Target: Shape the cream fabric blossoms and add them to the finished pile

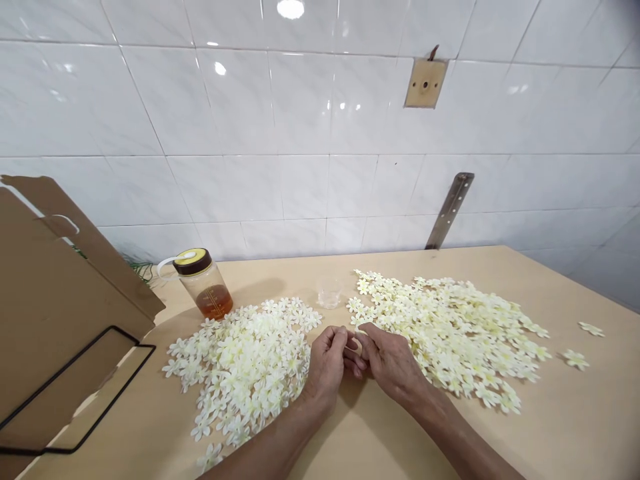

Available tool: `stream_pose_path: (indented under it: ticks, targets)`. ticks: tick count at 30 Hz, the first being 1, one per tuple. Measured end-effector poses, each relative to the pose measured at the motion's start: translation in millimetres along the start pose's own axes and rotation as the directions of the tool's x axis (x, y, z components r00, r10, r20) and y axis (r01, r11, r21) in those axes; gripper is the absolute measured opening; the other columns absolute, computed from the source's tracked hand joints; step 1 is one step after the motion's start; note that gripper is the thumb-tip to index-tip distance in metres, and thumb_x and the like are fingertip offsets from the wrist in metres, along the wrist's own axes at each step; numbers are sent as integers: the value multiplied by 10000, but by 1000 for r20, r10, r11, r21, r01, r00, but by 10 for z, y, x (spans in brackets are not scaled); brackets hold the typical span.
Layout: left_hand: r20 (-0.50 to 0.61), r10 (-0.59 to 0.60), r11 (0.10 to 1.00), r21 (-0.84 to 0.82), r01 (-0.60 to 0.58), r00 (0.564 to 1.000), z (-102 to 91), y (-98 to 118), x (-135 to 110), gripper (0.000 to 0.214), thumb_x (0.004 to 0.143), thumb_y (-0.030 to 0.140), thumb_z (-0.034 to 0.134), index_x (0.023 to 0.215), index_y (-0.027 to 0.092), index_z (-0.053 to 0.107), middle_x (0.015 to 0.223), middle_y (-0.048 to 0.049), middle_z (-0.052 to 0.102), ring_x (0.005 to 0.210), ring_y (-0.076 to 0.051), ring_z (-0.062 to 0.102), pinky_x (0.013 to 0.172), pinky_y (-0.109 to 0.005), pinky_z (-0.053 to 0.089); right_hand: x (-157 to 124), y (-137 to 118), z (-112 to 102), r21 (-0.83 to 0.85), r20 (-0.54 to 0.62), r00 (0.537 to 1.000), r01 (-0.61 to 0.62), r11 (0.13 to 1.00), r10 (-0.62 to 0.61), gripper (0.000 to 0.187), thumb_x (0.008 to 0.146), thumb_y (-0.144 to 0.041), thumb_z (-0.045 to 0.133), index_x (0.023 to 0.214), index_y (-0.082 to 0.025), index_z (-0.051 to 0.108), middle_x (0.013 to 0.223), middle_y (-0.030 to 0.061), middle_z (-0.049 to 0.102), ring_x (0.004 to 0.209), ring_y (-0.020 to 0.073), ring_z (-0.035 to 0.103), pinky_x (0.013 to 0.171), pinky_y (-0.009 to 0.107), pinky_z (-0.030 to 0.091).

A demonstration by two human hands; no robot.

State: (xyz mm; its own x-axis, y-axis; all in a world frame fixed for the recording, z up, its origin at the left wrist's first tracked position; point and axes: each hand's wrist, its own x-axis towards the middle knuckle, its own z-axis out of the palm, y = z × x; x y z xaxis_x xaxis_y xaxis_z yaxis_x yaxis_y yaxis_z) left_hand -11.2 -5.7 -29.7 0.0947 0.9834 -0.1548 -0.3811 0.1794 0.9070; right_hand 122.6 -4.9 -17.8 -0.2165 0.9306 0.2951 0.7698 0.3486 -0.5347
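Note:
My left hand (326,363) and my right hand (393,360) meet over the table between two heaps of small artificial flowers. Both have thumb and fingers pinched together, fingertips nearly touching. A pale petal-like bit shows at my right fingertips, apparently part of a flower; most of it is hidden. What my left fingers pinch is too small to make out. The left heap of cream-white flowers (250,367) lies beside my left wrist. Beyond my right hand spreads the right heap of yellowish-white flowers (460,327). Just behind my hands stands a small clear cup (329,293).
A bottle of amber liquid (205,287) with a yellow-and-brown lid stands behind the left heap. At the left are a cardboard panel (65,287) and a black wire frame (113,397). The tabletop (565,427) meets a tiled wall (300,187) with a metal bracket (449,212).

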Motion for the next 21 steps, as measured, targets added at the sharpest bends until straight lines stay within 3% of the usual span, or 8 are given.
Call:
stream_pose_path:
  ticks: [6, 14, 18, 21]
  targets:
    - [-13, -6, 1000, -13, 6, 1000, 14, -15, 8, 338, 786, 484, 598, 760, 150, 546, 681, -20, 597, 452, -132, 591, 395, -237, 445, 22, -19, -33, 90, 22, 984, -175, 980, 174, 433, 975, -470, 286, 657, -224, 447, 531, -16, 526, 511, 151, 522, 496, 244, 379]
    - [16, -7, 1000, -1, 7, 1000, 3, -18, 1, 303, 804, 458, 576, 773, 158, 542, 691, -21, 608, 456, -130, 592, 399, -231, 452, 33, 43, -56, 281, 110, 987, -147, 948, 121, 377, 955, -458, 340, 730, -231, 539, 523, -20, 593, 433, 150, 560, 473, 260, 461]
    - [23, -2, 1000, -2, 2, 1000, -7, -41, 18, 329, 795, 479, 586, 778, 152, 551, 685, -22, 606, 456, -135, 601, 393, -229, 444, 36, 58, -35, 409, 122, 973, -229, 884, 195, 319, 926, -462, 405, 1018, -231, 605, 484, -34, 599, 388, 167, 583, 428, 269, 497]
    - [10, 1, 1000, -1, -1, 1000, -7, -40, 19, 325, 790, 470, 591, 781, 147, 556, 679, -15, 590, 448, -135, 601, 379, -227, 435, 38, 84, -36, 447, 97, 971, -240, 862, 220, 400, 889, -471, 487, 1187, -219, 574, 460, -48, 584, 390, 166, 581, 422, 265, 504]
